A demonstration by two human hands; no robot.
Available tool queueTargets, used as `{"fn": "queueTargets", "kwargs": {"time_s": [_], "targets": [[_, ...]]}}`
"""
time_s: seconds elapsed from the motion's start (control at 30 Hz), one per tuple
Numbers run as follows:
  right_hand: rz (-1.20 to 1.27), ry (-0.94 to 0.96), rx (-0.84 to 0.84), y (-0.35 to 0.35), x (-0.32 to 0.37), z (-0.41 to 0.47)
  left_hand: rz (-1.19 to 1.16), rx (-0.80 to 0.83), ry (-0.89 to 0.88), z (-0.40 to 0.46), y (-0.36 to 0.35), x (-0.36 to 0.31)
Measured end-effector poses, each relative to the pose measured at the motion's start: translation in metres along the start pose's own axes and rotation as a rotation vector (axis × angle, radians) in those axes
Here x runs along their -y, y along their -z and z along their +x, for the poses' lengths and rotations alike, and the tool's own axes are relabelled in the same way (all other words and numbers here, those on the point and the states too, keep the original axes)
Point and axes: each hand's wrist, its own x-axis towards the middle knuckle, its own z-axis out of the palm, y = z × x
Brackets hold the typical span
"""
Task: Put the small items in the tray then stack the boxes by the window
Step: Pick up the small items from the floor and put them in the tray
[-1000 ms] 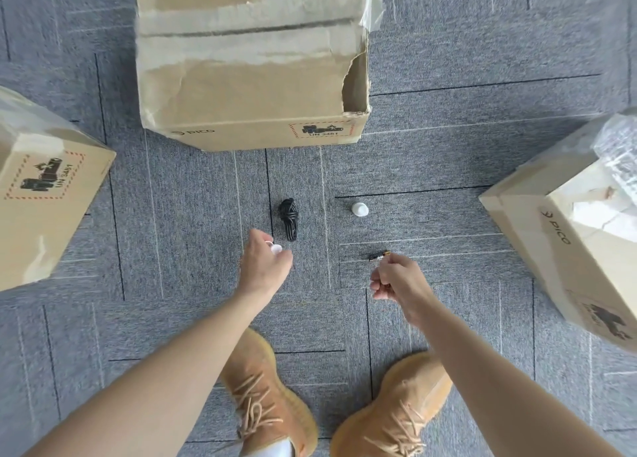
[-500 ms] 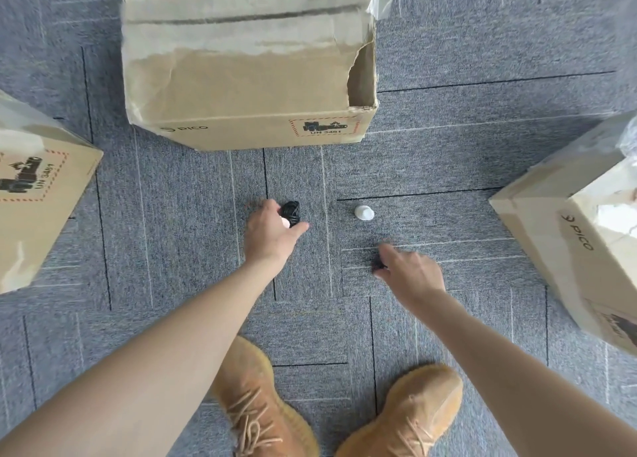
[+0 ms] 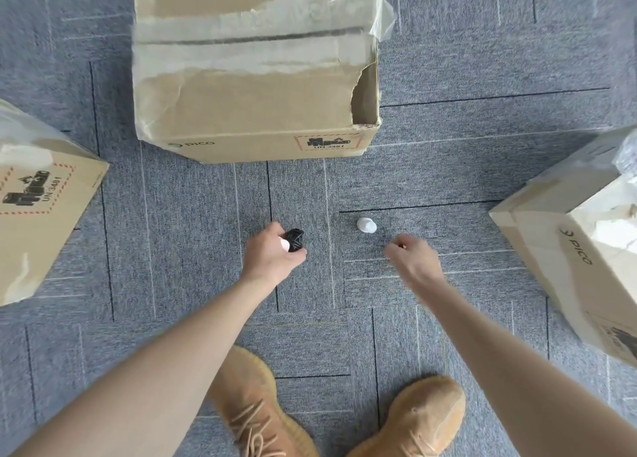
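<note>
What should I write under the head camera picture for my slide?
Left hand grips a black cable bundle while right hand reaches near a white cap.

Floor: grey carpet (image 3: 448, 167), short matt woven pile, laid in tiles with thin dark seams.

Middle box (image 3: 255, 77), at the far edge of the carpet: matt brown corrugated cardboard, outer paper layer torn away in rough pale strips; glossy clear tape peeling at its right corner.

Left box (image 3: 38, 198): same matt cardboard, printed label, top under shiny film.

Right box (image 3: 565, 250): matt cardboard, torn paper patches, crinkled glossy plastic wrap on top.

Black bundle (image 3: 295, 239): matt, cord-like.

White cap (image 3: 366, 224): smooth plastic, slight sheen.

Shoes (image 3: 420, 418): tan, matt, suede-like, cloth laces.
</note>
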Motion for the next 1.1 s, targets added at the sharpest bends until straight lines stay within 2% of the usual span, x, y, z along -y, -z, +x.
{"fn": "queueTargets", "kwargs": {"time_s": [0.07,0.17,0.4,0.63,0.8,0.93,1.1], "targets": [[-0.319,0.115,-0.063,-0.005,0.005,0.001,0.002,0.017,-0.009,-0.001,0.0,0.003],[-0.48,0.19,-0.132,-0.015,0.018,0.003,-0.013,0.035,-0.025,-0.001,-0.001,0.005],[-0.401,0.322,-0.256,-0.027,0.037,0.011,-0.067,0.037,-0.009,-0.005,0.002,0.008],[-0.29,0.274,-0.073,-0.006,0.053,-0.06,-0.145,0.073,0.031,-0.059,0.034,-0.015],[-0.23,0.271,0.057,0.028,0.107,-0.142,-0.281,0.101,0.074,-0.114,0.099,-0.045],[-0.19,0.31,0.161,0.057,0.176,-0.226,-0.391,0.079,0.116,-0.17,0.181,-0.075],[-0.223,0.402,0.137,0.095,0.271,-0.334,-0.488,0.017,0.125,-0.244,0.298,-0.098]]}}
